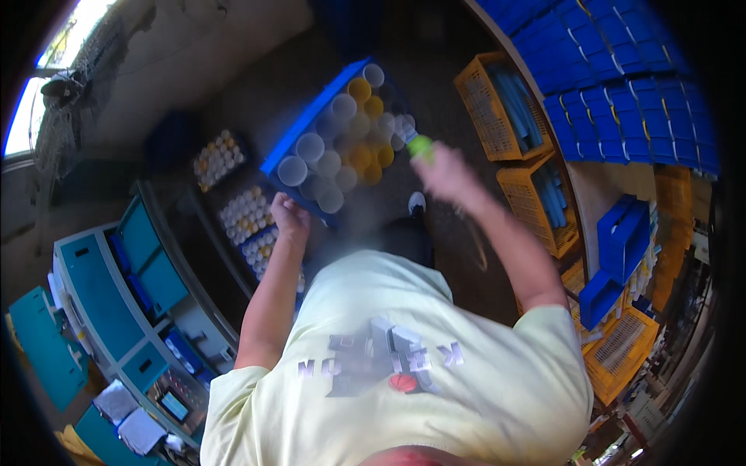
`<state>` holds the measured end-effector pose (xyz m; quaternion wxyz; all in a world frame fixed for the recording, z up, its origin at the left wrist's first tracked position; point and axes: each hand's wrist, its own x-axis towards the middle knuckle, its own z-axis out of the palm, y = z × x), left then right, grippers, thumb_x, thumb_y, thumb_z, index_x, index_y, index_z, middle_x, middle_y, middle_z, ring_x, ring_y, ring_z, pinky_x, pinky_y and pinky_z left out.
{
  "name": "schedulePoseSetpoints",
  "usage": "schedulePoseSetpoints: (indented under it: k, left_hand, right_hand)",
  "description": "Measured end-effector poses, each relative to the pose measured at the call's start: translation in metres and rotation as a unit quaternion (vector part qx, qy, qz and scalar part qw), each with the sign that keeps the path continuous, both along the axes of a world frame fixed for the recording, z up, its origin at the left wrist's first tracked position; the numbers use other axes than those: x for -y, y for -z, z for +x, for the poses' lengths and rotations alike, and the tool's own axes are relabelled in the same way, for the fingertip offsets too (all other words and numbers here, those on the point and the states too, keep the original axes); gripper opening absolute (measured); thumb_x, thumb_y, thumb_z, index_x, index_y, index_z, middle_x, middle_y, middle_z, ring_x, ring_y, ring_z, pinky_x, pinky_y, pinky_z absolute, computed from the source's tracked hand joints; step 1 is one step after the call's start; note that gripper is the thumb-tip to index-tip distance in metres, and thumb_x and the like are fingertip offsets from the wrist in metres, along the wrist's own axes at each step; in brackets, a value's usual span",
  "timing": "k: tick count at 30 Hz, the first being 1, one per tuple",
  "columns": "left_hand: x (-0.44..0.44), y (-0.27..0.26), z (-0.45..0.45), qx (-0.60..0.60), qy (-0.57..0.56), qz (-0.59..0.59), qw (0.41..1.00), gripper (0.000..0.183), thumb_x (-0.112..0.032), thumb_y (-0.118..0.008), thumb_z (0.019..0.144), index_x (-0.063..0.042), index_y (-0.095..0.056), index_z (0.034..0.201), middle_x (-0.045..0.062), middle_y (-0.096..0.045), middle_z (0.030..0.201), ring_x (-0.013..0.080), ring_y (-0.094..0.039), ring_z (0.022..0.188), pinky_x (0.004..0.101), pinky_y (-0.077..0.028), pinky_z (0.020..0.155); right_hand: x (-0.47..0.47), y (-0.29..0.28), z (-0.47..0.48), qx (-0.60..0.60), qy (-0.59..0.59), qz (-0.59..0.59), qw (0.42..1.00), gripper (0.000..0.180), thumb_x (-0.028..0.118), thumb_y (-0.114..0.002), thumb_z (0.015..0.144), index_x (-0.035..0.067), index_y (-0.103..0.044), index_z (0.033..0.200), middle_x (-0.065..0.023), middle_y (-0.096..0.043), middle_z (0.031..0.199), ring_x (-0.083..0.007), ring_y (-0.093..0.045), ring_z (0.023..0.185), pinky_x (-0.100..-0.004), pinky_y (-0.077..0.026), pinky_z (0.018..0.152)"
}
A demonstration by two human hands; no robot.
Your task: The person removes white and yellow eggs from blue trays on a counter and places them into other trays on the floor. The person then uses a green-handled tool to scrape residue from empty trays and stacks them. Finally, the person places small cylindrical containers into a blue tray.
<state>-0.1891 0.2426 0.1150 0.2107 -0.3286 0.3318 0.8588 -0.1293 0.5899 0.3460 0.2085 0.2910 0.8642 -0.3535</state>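
Observation:
A blue bin holding several white and yellow hollow tubes is tilted in front of me, with the tubes' round ends facing up towards me. My left hand grips its near left corner. In my right hand is a tool with a bright green handle; motion blur hides its exact kind. Its pale head overlaps the tubes at the bin's right side, and contact cannot be told. Haze blurs the tubes nearest the middle.
More trays of white and yellow tubes stand at left, beside a teal and grey machine cabinet. Orange crates with blue pieces line the right, below stacked blue bins. My shoe is on the dark floor.

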Motion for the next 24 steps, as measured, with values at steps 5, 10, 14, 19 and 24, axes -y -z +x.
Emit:
schedulePoseSetpoints:
  k: [5,10,14,19,24]
  left_hand:
    - [0.041,0.04,-0.039,0.017,0.034,0.04,0.999,0.023,-0.023,-0.053,0.091,-0.008,-0.07,0.089,0.01,-0.08,0.097,0.0249,-0.075,0.091,0.0375,-0.062,0.091]
    - [0.083,0.027,-0.076,0.006,0.083,0.049,0.995,0.025,-0.022,-0.053,0.091,-0.005,-0.071,0.095,0.013,-0.08,0.103,0.0281,-0.076,0.097,0.0417,-0.062,0.093]
    - [0.104,-0.017,-0.089,0.044,0.07,-0.029,0.996,0.027,-0.02,-0.054,0.091,-0.001,-0.07,0.102,0.014,-0.079,0.105,0.0291,-0.075,0.098,0.0403,-0.061,0.094]
    - [0.133,-0.063,-0.113,0.002,0.08,-0.007,0.997,0.034,-0.022,-0.049,0.093,0.002,-0.07,0.105,0.017,-0.078,0.111,0.0312,-0.074,0.105,0.0446,-0.059,0.102]
    - [0.134,-0.087,-0.136,-0.008,0.078,-0.022,0.997,0.044,-0.025,-0.04,0.1,0.006,-0.068,0.115,0.021,-0.075,0.121,0.0342,-0.071,0.116,0.0501,-0.055,0.11]
  right_hand:
    - [0.092,-0.029,-0.027,-0.1,-0.154,-0.057,0.981,0.042,0.037,-0.063,0.105,-0.004,-0.067,0.116,-0.0238,-0.076,0.09,-0.0409,-0.078,0.088,-0.0499,-0.063,0.073]
    - [0.082,-0.017,-0.059,-0.059,-0.224,-0.077,0.97,0.045,0.041,-0.06,0.107,-0.001,-0.069,0.121,-0.0264,-0.077,0.099,-0.0352,-0.078,0.099,-0.0494,-0.062,0.077]
    - [0.043,-0.031,-0.103,0.017,-0.202,0.062,0.977,0.038,0.037,-0.057,0.11,0.006,-0.064,0.131,-0.0192,-0.078,0.105,-0.033,-0.077,0.103,-0.0477,-0.061,0.089]
    - [-0.054,-0.017,-0.157,0.128,-0.52,0.244,0.808,0.033,0.037,-0.058,0.11,0.012,-0.064,0.131,-0.021,-0.078,0.104,-0.041,-0.076,0.097,-0.0515,-0.061,0.088]
    - [-0.102,-0.007,-0.202,0.039,-0.397,0.113,0.91,0.04,0.043,-0.061,0.109,0.011,-0.069,0.13,-0.0171,-0.077,0.12,-0.0363,-0.075,0.11,-0.0517,-0.058,0.097]
